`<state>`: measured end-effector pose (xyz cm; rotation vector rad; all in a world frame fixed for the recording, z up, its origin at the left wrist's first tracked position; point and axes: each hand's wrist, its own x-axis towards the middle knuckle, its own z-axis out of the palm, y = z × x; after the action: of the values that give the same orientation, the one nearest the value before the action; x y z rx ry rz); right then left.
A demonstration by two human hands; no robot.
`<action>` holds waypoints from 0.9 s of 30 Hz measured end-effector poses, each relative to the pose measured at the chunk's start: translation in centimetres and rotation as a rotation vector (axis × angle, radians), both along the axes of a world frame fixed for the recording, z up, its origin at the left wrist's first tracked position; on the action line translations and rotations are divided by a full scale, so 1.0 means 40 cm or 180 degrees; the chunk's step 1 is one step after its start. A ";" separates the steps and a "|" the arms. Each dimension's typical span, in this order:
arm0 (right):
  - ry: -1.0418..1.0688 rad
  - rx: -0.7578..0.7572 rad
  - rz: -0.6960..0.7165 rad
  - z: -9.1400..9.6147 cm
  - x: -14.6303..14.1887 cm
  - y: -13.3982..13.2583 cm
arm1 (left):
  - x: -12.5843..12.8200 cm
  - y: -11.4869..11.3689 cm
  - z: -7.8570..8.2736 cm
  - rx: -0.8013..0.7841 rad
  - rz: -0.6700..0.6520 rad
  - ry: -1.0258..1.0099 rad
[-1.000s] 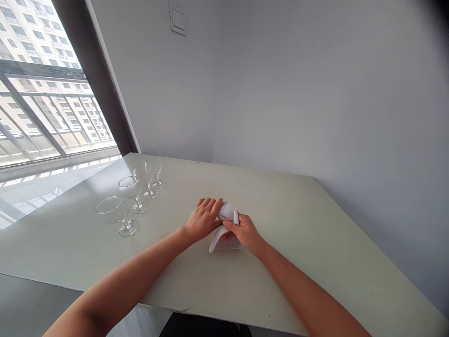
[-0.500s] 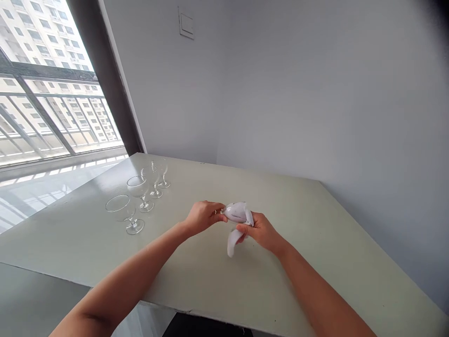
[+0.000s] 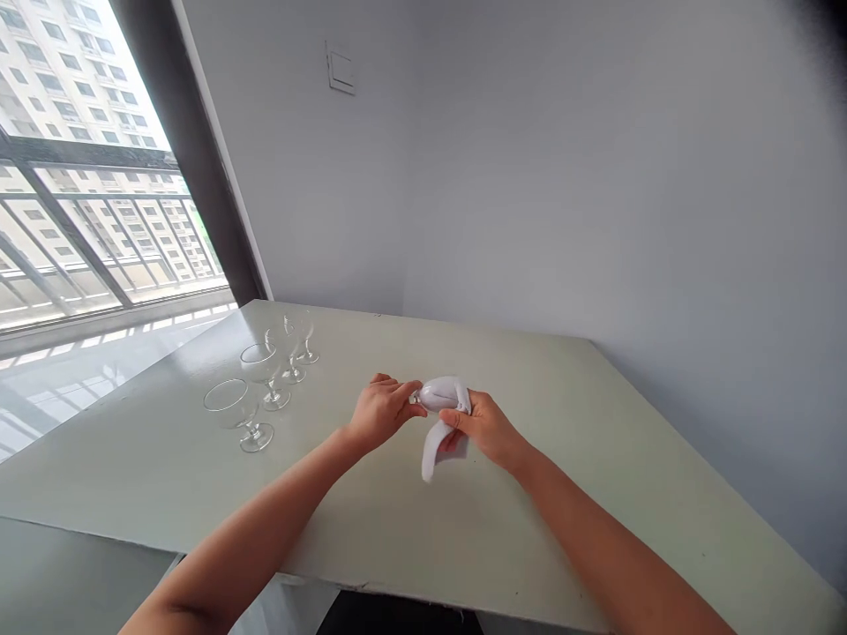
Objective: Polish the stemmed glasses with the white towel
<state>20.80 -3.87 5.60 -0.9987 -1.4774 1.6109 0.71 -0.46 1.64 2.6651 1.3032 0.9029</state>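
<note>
A clear stemmed glass (image 3: 437,393) is held sideways above the table, its bowl toward the right. My left hand (image 3: 385,411) pinches it at the stem end; the foot is mostly hidden by the fingers. My right hand (image 3: 486,427) grips a white cloth (image 3: 433,448) at the glass's rim. Part of the cloth is tucked into the bowl and wraps over the rim, while a loose end hangs below the right fingers.
Several similar stemmed glasses stand upright in a row at the left, the nearest glass (image 3: 255,436) closest to my left forearm. The pale table (image 3: 529,511) meets grey walls behind. A window (image 3: 99,176) is at the left, and a switch (image 3: 341,69) is on the wall.
The view has shifted slightly. My right hand has turned a little about the rim, and the hanging cloth has spread more open below it. Both hands keep their hold.
</note>
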 end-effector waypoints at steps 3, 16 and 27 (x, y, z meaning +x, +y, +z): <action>-0.0566 0.0222 0.0644 0.032 0.035 -0.015 | -0.014 0.000 0.018 -0.1408 -0.0936 -0.0075; -0.0227 0.0078 0.0107 0.019 0.003 -0.006 | -0.005 -0.003 0.005 -0.0034 -0.0120 -0.0207; 0.0439 -0.0883 -0.0846 -0.025 -0.013 0.014 | 0.036 -0.020 -0.020 0.0730 -0.0005 0.0129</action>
<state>20.27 -3.31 4.61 -1.1573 -1.0003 1.6781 2.16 -1.25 0.84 2.8676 1.2769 1.0641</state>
